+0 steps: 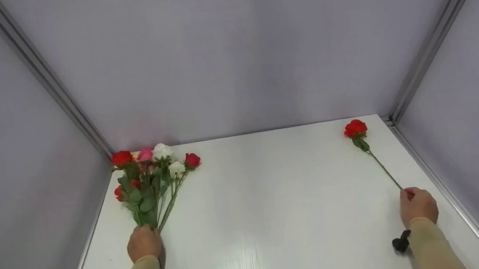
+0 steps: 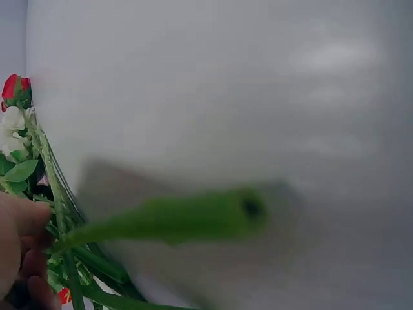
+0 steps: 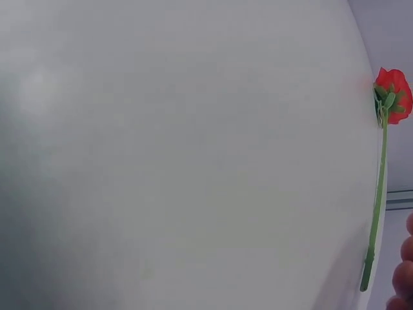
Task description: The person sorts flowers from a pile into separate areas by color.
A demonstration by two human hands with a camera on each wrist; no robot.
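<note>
At the left, my left hand (image 1: 143,243) grips the lower stems of a bunch of artificial roses (image 1: 145,201) with red, pink and white blooms. In the left wrist view, a hollow green stem (image 2: 174,218) sticks out past the fingers (image 2: 26,216). At the right, a single red artificial rose (image 1: 355,128) points toward the back wall. My right hand (image 1: 416,205) is over its stem end in the head view. The right wrist view shows that whole green stem (image 3: 379,187) a little apart from the bent fingers (image 3: 404,274); the thumb is out of that frame.
A white tabletop (image 1: 269,198) lies between the two hands. Grey panels enclose it, with the back wall (image 1: 213,61) behind and metal posts at both rear corners. Small black wrist devices show beside each sleeve, the right one (image 1: 401,244) more plainly.
</note>
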